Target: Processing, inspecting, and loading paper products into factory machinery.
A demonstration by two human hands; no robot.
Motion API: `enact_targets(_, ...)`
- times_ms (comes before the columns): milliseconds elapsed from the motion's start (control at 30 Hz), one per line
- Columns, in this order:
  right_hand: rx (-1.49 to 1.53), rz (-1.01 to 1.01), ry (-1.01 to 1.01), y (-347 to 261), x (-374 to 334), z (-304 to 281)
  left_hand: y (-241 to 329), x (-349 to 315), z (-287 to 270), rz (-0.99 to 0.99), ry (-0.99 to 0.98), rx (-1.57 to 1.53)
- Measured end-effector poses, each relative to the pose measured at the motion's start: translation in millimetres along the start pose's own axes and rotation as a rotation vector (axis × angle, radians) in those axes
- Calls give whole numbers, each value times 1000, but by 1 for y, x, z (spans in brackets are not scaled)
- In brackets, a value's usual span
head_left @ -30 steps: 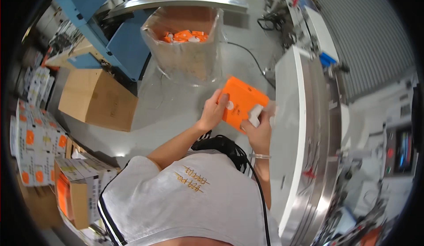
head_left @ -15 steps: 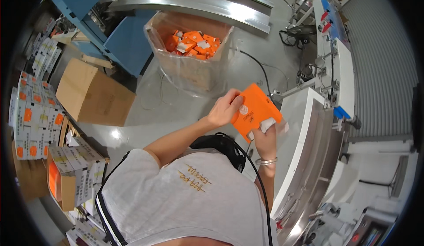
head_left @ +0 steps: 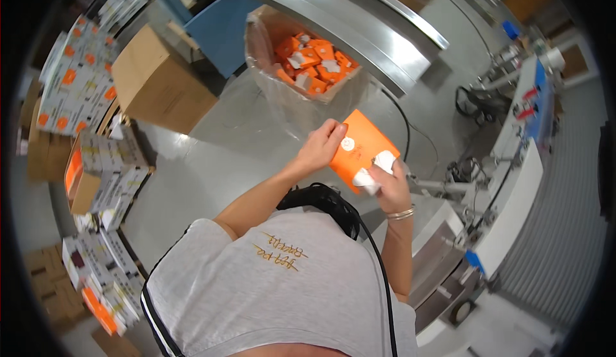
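Note:
In front of my chest I hold an orange tissue pack (head_left: 370, 140) tilted between both hands. My left hand (head_left: 321, 144) grips its left edge, thumb on top beside a round white mark. At the lower right edge my right hand (head_left: 393, 189), with bangles at the wrist, is closed on the pack. White tissue (head_left: 384, 162) bulges out around the right thumb and fingers. Beyond my hands stands an open carton (head_left: 265, 28) lined with clear plastic. Several similar orange packs (head_left: 314, 59) with white tissue showing lie jumbled inside it.
A metal chute (head_left: 366, 23) overhangs the carton's far side. To the left are a closed brown carton (head_left: 163, 87) and stacks of printed cartons (head_left: 77, 78). A white machine conveyor (head_left: 513, 206) runs along the right. A black cable (head_left: 405, 116) crosses the floor.
My view has turned to the right, and the surroundings have shifted and tilted. The pack stays in both hands, and more white tissue shows at its lower right edge.

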State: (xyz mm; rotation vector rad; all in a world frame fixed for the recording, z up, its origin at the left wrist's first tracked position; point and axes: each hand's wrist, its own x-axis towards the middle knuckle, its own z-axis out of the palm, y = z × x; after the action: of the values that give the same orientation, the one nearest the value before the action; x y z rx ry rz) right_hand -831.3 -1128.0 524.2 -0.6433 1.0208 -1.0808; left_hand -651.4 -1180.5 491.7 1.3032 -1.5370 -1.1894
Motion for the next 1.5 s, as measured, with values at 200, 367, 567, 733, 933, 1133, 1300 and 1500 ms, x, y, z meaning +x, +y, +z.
enact_targets(200,-282,202,-153,-4,48,8,-58,3,-21,72,199,242)
enact_targets(367,-499,-210,-162,13,76,26,-9,-9,-33,-278,188,66)
enact_targets(567,-713,-369,-361,6,111,36,-18,-8,-33,-249,507,-63)
enact_targets(733,-975,-449,-487,-19,99,65,-18,-7,-35,-247,580,-111)
enact_targets(933,-1104,-506,-381,-34,97,53,1,5,-32,-229,532,-78)
enact_targets(1133,-1054,-525,-461,-48,104,35,4,15,-23,-211,492,-116)
enact_targets(1300,-1173,-486,-471,-61,99,17,7,18,-13,-226,428,-135)
enact_targets(1500,-1049,-297,-400,-83,82,1,-25,26,-9,-326,442,-219)
